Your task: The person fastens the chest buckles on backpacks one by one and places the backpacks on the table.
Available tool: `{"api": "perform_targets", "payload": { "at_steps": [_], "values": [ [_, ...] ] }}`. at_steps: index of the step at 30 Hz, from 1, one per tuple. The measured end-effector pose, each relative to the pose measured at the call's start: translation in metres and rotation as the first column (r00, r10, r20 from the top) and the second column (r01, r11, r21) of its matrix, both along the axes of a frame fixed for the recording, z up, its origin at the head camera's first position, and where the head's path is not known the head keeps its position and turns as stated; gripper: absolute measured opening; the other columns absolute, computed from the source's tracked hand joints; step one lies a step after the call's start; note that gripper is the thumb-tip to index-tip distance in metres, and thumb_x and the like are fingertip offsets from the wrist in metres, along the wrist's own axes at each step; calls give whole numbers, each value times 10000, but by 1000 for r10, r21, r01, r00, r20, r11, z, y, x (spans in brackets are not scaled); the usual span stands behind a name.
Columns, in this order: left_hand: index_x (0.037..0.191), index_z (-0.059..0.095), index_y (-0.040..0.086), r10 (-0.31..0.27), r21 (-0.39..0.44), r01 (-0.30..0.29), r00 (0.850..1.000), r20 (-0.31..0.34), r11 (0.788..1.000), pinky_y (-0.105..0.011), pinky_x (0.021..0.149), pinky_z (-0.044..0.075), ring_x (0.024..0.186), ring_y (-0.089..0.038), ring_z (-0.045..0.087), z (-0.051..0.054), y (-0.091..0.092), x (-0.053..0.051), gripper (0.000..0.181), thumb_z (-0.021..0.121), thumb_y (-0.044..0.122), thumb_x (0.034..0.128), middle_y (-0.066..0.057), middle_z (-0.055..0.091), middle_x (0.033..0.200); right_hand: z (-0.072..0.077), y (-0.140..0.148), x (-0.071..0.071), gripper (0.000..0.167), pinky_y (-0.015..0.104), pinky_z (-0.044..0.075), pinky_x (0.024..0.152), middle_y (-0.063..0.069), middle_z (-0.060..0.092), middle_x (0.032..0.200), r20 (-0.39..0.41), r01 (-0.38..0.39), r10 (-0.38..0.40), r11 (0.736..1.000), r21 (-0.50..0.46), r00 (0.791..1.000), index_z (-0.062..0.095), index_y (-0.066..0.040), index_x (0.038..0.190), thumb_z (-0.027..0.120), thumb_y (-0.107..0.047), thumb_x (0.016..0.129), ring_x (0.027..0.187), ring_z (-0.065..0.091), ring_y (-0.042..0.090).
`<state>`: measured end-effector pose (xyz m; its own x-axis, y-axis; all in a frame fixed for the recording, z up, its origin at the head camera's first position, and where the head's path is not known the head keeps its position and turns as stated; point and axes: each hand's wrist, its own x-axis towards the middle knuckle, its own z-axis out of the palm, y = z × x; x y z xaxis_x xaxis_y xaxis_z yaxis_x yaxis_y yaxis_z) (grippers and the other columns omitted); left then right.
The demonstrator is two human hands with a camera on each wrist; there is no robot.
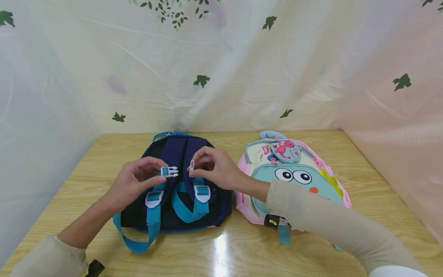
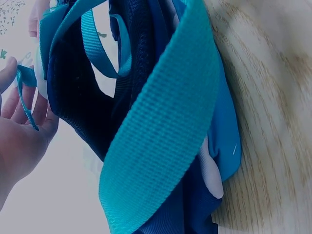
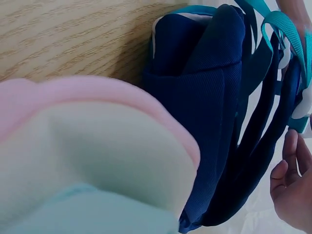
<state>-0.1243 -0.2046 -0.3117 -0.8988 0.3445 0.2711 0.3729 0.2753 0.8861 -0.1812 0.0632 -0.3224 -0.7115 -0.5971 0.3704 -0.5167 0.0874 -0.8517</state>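
Observation:
A navy backpack (image 1: 221, 204) lies with its shoulder straps up on the table. My left hand (image 1: 129, 182) pinches a white pronged buckle half (image 1: 169, 171) between thumb and fingers, its prongs pointing right. Across a small gap, my right hand (image 1: 219, 167) pinches the other white buckle half (image 1: 192, 166). Teal webbing (image 1: 154, 219) with white adjusters hangs below both. In the left wrist view the left hand (image 2: 24, 131) is at the left edge beside the webbing (image 2: 161, 122); the right wrist view has the right hand (image 3: 292, 185) at the strap end.
A pink and mint backpack (image 1: 266, 177) with cartoon eyes and a round dinosaur tag (image 1: 285, 151) lies to the right, partly under my right forearm. The wooden table (image 1: 373, 184) reaches back to a pale curtain (image 1: 235, 57) with leaf prints.

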Motion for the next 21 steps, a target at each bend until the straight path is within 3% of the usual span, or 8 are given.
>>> {"api": "perform_targets", "payload": {
  "at_steps": [6, 12, 21],
  "values": [
    [1161, 661, -77, -13, 24, 13, 1000, -6, 1000, -211, 833, 579, 890, -128, 690, -1, -2, 0, 199, 684, -46, 965, 37, 735, 1049, 1, -1, 2, 212, 247, 444, 630, 99, 776, 971, -38, 6, -5, 1000, 4, 999, 657, -12, 1098, 771, -24, 919, 856, 692, 108],
    [1164, 677, -85, 7, 47, -7, 1000, -9, 999, -205, 834, 578, 907, -119, 699, -1, -1, 1, 207, 691, -46, 961, 37, 746, 1052, 3, -2, 3, 229, 270, 507, 654, 80, 747, 938, -82, 12, -9, 999, 42, 997, 729, -5, 1160, 755, -52, 938, 757, 610, 83],
    [1156, 679, -89, 18, 73, -18, 1000, 2, 997, -209, 829, 581, 893, -113, 702, -2, 0, 0, 222, 714, -57, 939, 36, 746, 1043, 2, -3, 2, 231, 238, 469, 627, 50, 664, 857, -151, -21, 30, 998, 60, 988, 751, 24, 1182, 720, -30, 959, 707, 538, 58]
  ]
}}
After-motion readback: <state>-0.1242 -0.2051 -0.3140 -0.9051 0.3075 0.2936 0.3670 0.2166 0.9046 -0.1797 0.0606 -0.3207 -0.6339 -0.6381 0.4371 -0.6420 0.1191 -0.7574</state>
